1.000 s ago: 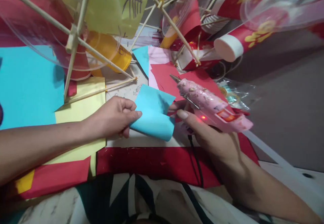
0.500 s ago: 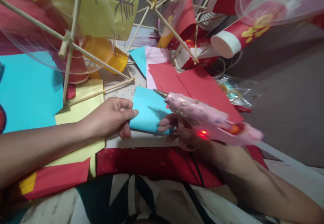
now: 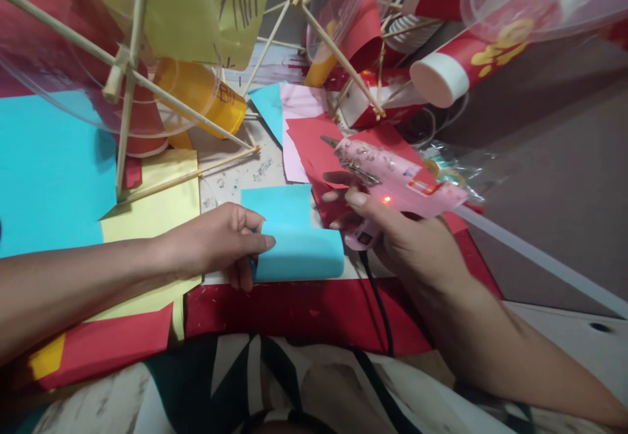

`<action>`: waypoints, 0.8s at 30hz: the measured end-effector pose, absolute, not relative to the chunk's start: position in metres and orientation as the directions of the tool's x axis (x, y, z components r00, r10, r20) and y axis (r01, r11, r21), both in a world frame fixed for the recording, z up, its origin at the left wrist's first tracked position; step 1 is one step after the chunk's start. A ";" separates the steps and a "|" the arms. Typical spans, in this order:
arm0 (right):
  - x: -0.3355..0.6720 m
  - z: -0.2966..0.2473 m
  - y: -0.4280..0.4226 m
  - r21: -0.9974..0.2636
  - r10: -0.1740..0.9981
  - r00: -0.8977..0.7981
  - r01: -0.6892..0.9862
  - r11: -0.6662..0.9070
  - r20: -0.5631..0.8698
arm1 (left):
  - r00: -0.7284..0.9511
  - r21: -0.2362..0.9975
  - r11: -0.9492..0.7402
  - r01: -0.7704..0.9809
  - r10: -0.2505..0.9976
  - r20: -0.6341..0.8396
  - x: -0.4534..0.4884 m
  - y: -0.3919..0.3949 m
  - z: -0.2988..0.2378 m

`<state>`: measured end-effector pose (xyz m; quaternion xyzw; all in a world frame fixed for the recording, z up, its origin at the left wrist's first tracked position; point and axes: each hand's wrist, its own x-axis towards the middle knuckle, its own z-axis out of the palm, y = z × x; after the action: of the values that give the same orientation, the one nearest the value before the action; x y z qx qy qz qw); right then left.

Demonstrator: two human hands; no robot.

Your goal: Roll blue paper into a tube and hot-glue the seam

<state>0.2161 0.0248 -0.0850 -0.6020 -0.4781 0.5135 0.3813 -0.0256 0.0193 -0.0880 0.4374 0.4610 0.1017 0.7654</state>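
My left hand (image 3: 235,244) pinches the left side of a light blue paper (image 3: 304,254), thumb on top. The paper's near part curls over into a rounded fold, while its far part lies flat behind. My right hand (image 3: 392,224) is closed around the handle of a pink glue gun (image 3: 387,165). The gun's metal nozzle points up and to the left, above red paper and apart from the blue paper. A small red light glows on its side. A long translucent glue stick (image 3: 540,260) sticks out of its back, and a black cord (image 3: 377,309) hangs from the handle.
Wooden stick frames (image 3: 130,67) with clear plastic discs stand at the left and back. Red paper (image 3: 314,149), yellow paper (image 3: 171,185) and a large blue sheet (image 3: 53,172) lie around. An orange cup (image 3: 201,100), a red paper roll (image 3: 490,67) and a plastic bag (image 3: 456,165) are nearby.
My right hand has moved away from the blue paper, up and right with the glue gun, which has turned. The blue paper has come nearer, its curled fold now showing.
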 end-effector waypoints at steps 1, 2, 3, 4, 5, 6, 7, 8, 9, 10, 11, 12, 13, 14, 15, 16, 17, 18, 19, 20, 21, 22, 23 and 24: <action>0.217 -0.086 0.026 -0.944 0.967 -0.002 0.215 -0.250 -0.256 | 0.580 0.763 0.592 0.259 0.537 -0.613 -0.026 0.019 -0.089; 0.217 -0.088 0.027 -0.936 0.964 -0.018 0.245 -0.254 -0.267 | 0.600 0.764 0.587 0.268 0.519 -0.609 -0.026 0.018 -0.090; 0.218 -0.089 0.028 -0.929 0.958 -0.038 0.257 -0.266 -0.285 | 0.613 0.766 0.581 0.275 0.508 -0.605 -0.027 0.018 -0.091; 0.218 -0.091 0.029 -0.927 0.949 -0.062 0.245 -0.285 -0.308 | 0.621 0.769 0.573 0.283 0.502 -0.602 -0.027 0.017 -0.092; 0.218 -0.093 0.030 -0.925 0.937 -0.086 0.212 -0.314 -0.338 | 0.627 0.774 0.563 0.290 0.499 -0.598 -0.028 0.017 -0.093; 0.218 -0.095 0.030 -0.922 0.923 -0.108 0.167 -0.349 -0.369 | 0.632 0.779 0.553 0.296 0.498 -0.594 -0.028 0.016 -0.093; 0.218 -0.096 0.031 -0.917 0.910 -0.129 0.119 -0.381 -0.395 | 0.636 0.784 0.545 0.298 0.498 -0.589 -0.028 0.016 -0.093; 0.218 -0.098 0.032 -0.910 0.898 -0.151 0.076 -0.407 -0.414 | 0.638 0.788 0.537 0.301 0.501 -0.585 -0.028 0.015 -0.093; 0.217 -0.099 0.032 -0.905 0.888 -0.174 0.044 -0.424 -0.425 | 0.638 0.792 0.531 0.301 0.505 -0.581 -0.028 0.015 -0.093; 0.217 -0.099 0.032 -0.901 0.883 -0.191 0.017 -0.433 -0.428 | 0.637 0.795 0.527 0.299 0.511 -0.578 -0.028 0.015 -0.093; 0.216 -0.099 0.032 -0.900 0.881 -0.208 -0.010 -0.436 -0.425 | 0.636 0.797 0.528 0.294 0.514 -0.575 -0.028 0.015 -0.093; 0.215 -0.098 0.032 -0.902 0.883 -0.220 -0.035 -0.431 -0.414 | 0.639 0.794 0.537 0.287 0.510 -0.576 -0.028 0.015 -0.093; 0.215 -0.097 0.031 -0.906 0.889 -0.227 -0.055 -0.420 -0.398 | 0.638 0.788 0.553 0.269 0.511 -0.576 -0.027 0.015 -0.092; 0.215 -0.095 0.031 -0.915 0.898 -0.230 -0.067 -0.399 -0.375 | 0.626 0.779 0.576 0.247 0.519 -0.582 -0.026 0.016 -0.091; 0.215 -0.093 0.030 -0.927 0.910 -0.232 -0.072 -0.368 -0.344 | 0.603 0.771 0.598 0.221 0.538 -0.590 -0.026 0.016 -0.091; 0.215 -0.091 0.030 -0.943 0.924 -0.236 -0.069 -0.325 -0.301 | 0.571 0.767 0.613 0.190 0.567 -0.594 -0.025 0.017 -0.090; 0.215 -0.090 0.029 -0.960 0.937 -0.242 -0.058 -0.273 -0.251 | 0.532 0.770 0.619 0.156 0.604 -0.594 -0.024 0.018 -0.089; 0.216 -0.089 0.028 -0.975 0.948 -0.245 -0.044 -0.218 -0.201 | 0.492 0.774 0.620 0.126 0.638 -0.592 -0.023 0.018 -0.088; 0.216 -0.088 0.028 -0.984 0.956 -0.246 -0.036 -0.172 -0.158 | 0.460 0.779 0.618 0.101 0.665 -0.588 -0.023 0.019 -0.088; 0.217 -0.088 0.028 -0.989 0.960 -0.247 -0.032 -0.144 -0.132 | 0.441 0.782 0.618 0.082 0.681 -0.584 -0.023 0.019 -0.087; 0.219 -0.089 0.028 -0.990 0.959 -0.254 -0.028 -0.141 -0.130 | 0.426 0.783 0.619 0.064 0.692 -0.582 -0.022 0.019 -0.087; 0.220 -0.090 0.028 -0.987 0.952 -0.270 -0.026 -0.158 -0.146 | 0.413 0.779 0.625 0.054 0.697 -0.587 -0.022 0.020 -0.087; 0.221 -0.091 0.028 -0.984 0.944 -0.286 -0.023 -0.175 -0.161 | 0.402 0.775 0.631 0.045 0.699 -0.592 -0.022 0.020 -0.087; 0.223 -0.092 0.028 -0.985 0.941 -0.298 -0.013 -0.175 -0.163 | 0.396 0.771 0.636 0.034 0.700 -0.594 -0.023 0.020 -0.087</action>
<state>0.2230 0.0284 -0.0919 -0.4508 -0.5145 0.6197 0.3847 -0.0225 0.0201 -0.0872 0.3648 0.5027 0.2216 0.7517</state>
